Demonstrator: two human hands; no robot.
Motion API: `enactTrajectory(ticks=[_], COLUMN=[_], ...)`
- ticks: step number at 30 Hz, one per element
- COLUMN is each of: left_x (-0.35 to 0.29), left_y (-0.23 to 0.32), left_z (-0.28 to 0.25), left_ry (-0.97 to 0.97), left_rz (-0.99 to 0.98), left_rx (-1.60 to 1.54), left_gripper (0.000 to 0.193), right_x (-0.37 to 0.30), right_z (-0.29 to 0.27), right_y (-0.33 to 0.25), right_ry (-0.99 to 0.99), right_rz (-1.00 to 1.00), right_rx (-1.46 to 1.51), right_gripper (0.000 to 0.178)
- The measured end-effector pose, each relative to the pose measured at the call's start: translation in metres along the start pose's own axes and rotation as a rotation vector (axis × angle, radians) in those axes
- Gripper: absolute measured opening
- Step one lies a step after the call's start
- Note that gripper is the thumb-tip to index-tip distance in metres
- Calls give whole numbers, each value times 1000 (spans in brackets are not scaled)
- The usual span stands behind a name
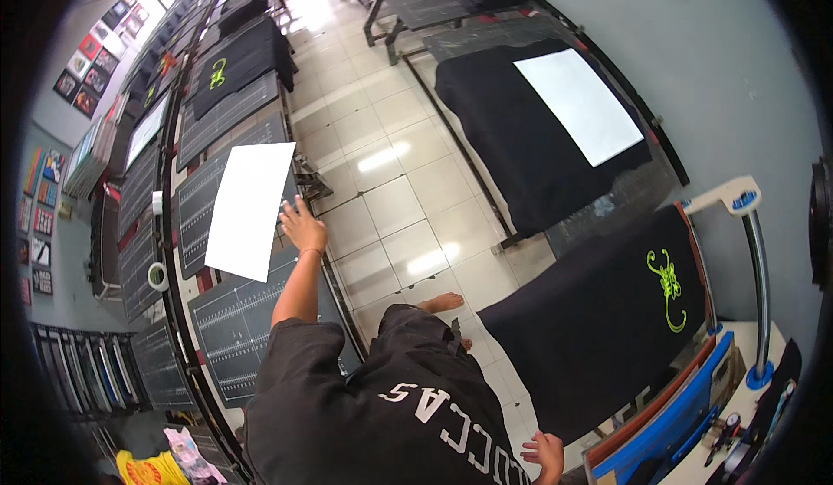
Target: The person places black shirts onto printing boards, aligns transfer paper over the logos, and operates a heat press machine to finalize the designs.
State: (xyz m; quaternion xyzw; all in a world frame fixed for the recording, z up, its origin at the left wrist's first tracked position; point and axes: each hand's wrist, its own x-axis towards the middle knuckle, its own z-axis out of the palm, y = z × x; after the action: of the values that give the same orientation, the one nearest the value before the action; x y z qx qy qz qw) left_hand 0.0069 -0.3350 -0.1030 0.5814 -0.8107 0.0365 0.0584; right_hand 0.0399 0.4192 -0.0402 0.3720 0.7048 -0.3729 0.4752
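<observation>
The white sheet (pixel 251 212) is over the gridded dark worktop (pixel 195 225), its long axis running from one o'clock to seven. The left hand (pixel 302 226) meets its edge at about three o'clock, fingers spread; whether they pinch the paper or merely touch it, I cannot tell. Just past that edge the worktop ends, and the tiled floor (pixel 390 212) gives an open aisle towards twelve. Across it, at two o'clock, a black cloth (pixel 495 129) bears another sheet (pixel 580 106). Towards five, the right hand (pixel 545 456) appears loosely unclenched, released.
</observation>
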Motion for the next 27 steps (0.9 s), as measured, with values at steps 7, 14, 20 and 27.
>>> enactTrajectory(ticks=[7,14,20,27], left_x=[45,68,-21,-279], left_y=[-100,-90,143,394], left_z=[15,11,-53,-167], left_ry=[-63,128,-87,-157], left_rz=[-250,327,607,1447], left_rx=[165,-279,-850,-1095], left_gripper=[72,31,38,18], right_x=[-47,-76,-89,-111], right_z=[40,40,33,12], right_y=[-118,-141,-106,-59], right_ry=[-23,100,222,298], right_rz=[-303,-536,-523,-521], right_rx=[-290,-398,-350,-258], right_gripper=[26,27,36,36])
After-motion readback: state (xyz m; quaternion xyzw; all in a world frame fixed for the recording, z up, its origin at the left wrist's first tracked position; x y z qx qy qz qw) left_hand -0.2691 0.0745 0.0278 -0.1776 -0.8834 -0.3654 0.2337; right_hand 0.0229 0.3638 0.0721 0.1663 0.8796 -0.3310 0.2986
